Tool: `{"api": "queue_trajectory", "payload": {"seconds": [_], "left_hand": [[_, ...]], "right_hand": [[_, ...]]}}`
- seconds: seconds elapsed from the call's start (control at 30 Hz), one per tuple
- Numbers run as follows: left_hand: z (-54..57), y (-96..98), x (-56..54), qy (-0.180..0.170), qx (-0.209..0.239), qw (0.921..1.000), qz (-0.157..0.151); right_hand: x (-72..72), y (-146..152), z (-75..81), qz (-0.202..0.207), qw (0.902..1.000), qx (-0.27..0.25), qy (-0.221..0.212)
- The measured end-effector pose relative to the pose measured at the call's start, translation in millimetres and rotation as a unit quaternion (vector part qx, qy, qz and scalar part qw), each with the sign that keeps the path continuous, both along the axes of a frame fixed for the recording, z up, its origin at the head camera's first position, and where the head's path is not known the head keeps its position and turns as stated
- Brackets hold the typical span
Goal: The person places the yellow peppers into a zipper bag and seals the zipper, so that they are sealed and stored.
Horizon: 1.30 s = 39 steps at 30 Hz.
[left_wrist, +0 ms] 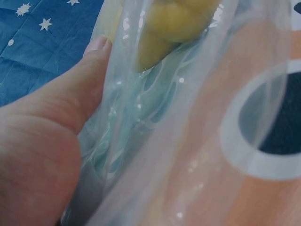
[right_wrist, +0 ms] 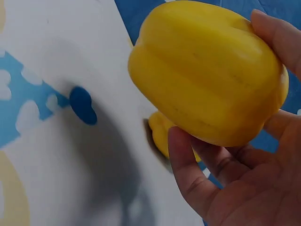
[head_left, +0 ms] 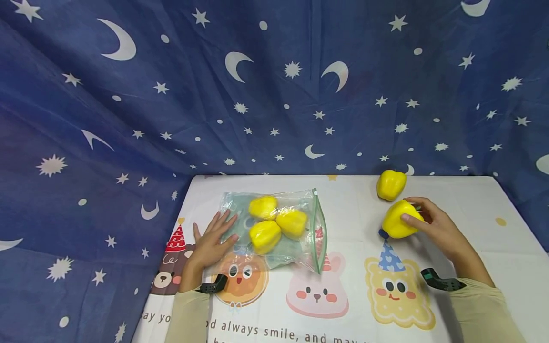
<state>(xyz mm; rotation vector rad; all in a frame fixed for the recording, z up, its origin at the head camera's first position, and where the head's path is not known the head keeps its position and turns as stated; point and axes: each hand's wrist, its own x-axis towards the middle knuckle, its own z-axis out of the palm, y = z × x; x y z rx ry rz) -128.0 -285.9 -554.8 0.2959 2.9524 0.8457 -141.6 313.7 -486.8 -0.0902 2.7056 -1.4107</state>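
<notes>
Across the lower half of the frame, a white tablecloth point(head_left: 351, 219) printed with cartoon figures is spread. A clear bag point(head_left: 293, 250) is laid below centre; a yellow pepper point(head_left: 391, 185) is placed right of centre.

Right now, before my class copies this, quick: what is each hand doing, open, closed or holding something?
Left hand: open, resting on the left edge of the plastic bag.
Right hand: closed around a yellow pepper, holding it.

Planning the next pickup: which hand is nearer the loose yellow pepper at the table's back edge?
Right. The right hand is just in front and right of the loose pepper, gripping another pepper; the left hand is far left of it, touching the plastic bag.
</notes>
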Motion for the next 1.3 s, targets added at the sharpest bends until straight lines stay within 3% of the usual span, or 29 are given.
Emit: {"api": "queue_trajectory", "payload": {"seconds": [0.3,0.87,1.3], "left_hand": [[0.3,0.1,-0.3,0.002,0.002,1.0000,-0.001],[-0.3,-0.4,-0.7,0.002,0.001,1.0000,-0.001],[1.8,0.5,0.4,0.005,0.004,1.0000,-0.004]], "right_hand": [[1.6,-15.3,-3.9,0.051,0.9979,-0.035,-0.019],[-3.5,-50.2,-8.5,0.066,0.9937,-0.045,-0.078],[-5.4,-90.4,-18.4,0.130,0.9730,-0.119,-0.149]]}}
